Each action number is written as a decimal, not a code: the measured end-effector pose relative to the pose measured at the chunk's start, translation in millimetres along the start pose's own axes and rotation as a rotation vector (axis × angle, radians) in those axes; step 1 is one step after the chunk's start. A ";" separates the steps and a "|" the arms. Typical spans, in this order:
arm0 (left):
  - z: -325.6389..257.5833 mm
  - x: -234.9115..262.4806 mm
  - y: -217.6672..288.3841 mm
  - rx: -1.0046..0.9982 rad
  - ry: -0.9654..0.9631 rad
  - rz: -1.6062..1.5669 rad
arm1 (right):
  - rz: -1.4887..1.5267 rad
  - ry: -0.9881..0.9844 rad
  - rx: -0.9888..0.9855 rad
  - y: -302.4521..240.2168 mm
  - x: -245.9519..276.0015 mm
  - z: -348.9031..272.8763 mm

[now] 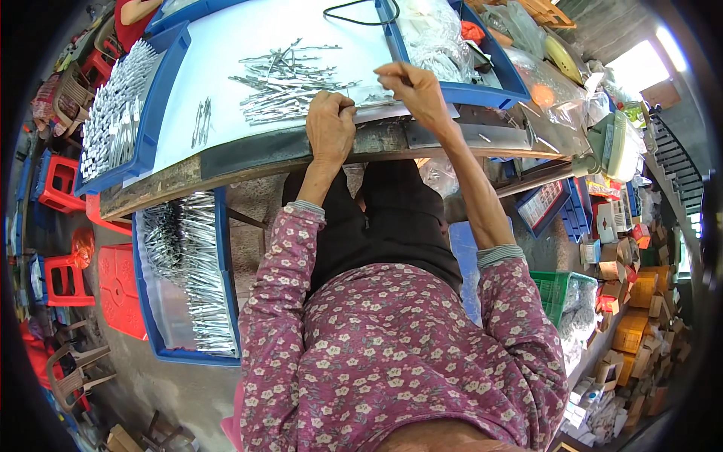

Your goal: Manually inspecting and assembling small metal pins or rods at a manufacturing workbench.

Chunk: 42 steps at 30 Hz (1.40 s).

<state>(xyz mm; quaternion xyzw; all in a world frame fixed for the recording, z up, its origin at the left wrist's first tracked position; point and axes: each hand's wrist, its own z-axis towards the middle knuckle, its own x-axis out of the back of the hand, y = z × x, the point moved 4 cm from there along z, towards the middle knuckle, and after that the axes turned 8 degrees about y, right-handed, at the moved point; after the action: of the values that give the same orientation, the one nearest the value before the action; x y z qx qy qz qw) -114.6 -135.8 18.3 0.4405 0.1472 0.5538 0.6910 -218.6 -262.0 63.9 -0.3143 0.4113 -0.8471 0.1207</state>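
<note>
At the table's near edge, my left hand [331, 124] is closed, with thumb and fingertips pinched together. A thin sliver shows by its fingertips, too small to name. My right hand [416, 92] is raised a little to the right, fingers curled around something dark that they mostly hide. Between the hands, some small metal pieces [376, 99] lie at the table's edge. Just beyond my left hand spreads a loose pile of slim silvery metal rods [282, 84]. Farther left, a few similar rods [202, 122] lie apart on the white sheet [215, 56].
A blue tray [162, 98] of white-ended rods stands at the left. Another blue tray [227, 286] with metal rods sits below the table. At the right, a blue bin [482, 96] holds clear plastic bags [433, 38]. A black cord loop [361, 21] lies at the back. Red stools [60, 184] stand left.
</note>
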 end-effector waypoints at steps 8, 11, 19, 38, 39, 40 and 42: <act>-3.6 -0.8 2.3 -0.096 0.038 0.015 | 0.359 0.017 -0.048 -20.1 -22.0 -2.1; -2.3 0.0 2.3 -0.117 0.036 0.015 | 0.012 0.050 0.067 -30.3 -13.5 -8.1; -3.7 3.9 1.1 -0.106 0.044 0.010 | -0.102 0.277 0.209 -93.1 8.9 -0.9; 0.4 0.3 2.8 -0.116 -0.022 0.064 | -0.398 0.209 0.072 -13.8 -0.5 -19.9; -0.3 2.4 1.9 -0.140 -0.015 0.078 | -0.492 0.190 0.043 -17.5 3.9 -18.9; 0.7 2.8 -0.6 -0.107 -0.017 0.049 | -0.455 0.158 -0.010 -20.6 6.3 -15.4; 1.0 0.2 2.8 -0.105 -0.029 0.042 | -0.276 0.191 -0.123 -11.1 16.4 -19.6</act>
<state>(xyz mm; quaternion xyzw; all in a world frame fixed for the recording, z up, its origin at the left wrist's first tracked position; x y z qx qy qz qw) -115.6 -136.1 21.1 0.4145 0.0988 0.5687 0.7036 -243.1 -250.4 70.4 -0.2927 0.4249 -0.8548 -0.0555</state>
